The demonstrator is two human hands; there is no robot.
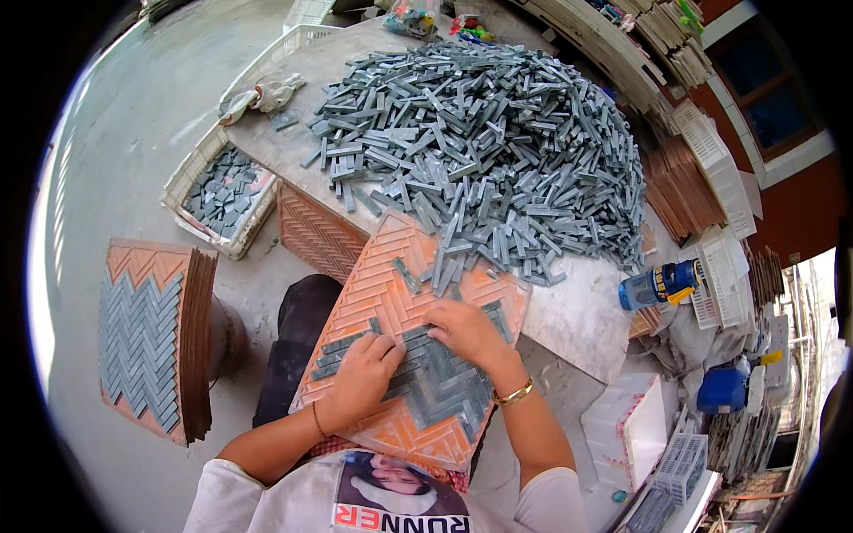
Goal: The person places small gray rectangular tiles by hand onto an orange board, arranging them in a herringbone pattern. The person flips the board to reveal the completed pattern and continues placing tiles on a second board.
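An orange mould board (pixel 378 253) with herringbone grooves lies across my lap, its far edge by the pile. Grey stone strips (pixel 440 386) fill part of its grooves in a zigzag. My left hand (pixel 364 369) is over the left part of the filled area, fingers curled and pinched, with a small grey strip showing at the tips. Close by on the right, my right hand (pixel 468 333) rests on the board with bent fingers pressed together; what lies under its fingertips is hidden. A few loose strips (pixel 407 275) sit on the board's far half.
A big heap of grey strips (pixel 489 142) covers the table (pixel 577 311). At left stand a crate of grey pieces (pixel 200 233) and a stack of boards (pixel 197 346), its top one laid with strips. A blue bottle (pixel 657 284) lies at right, above a white foam box (pixel 613 426).
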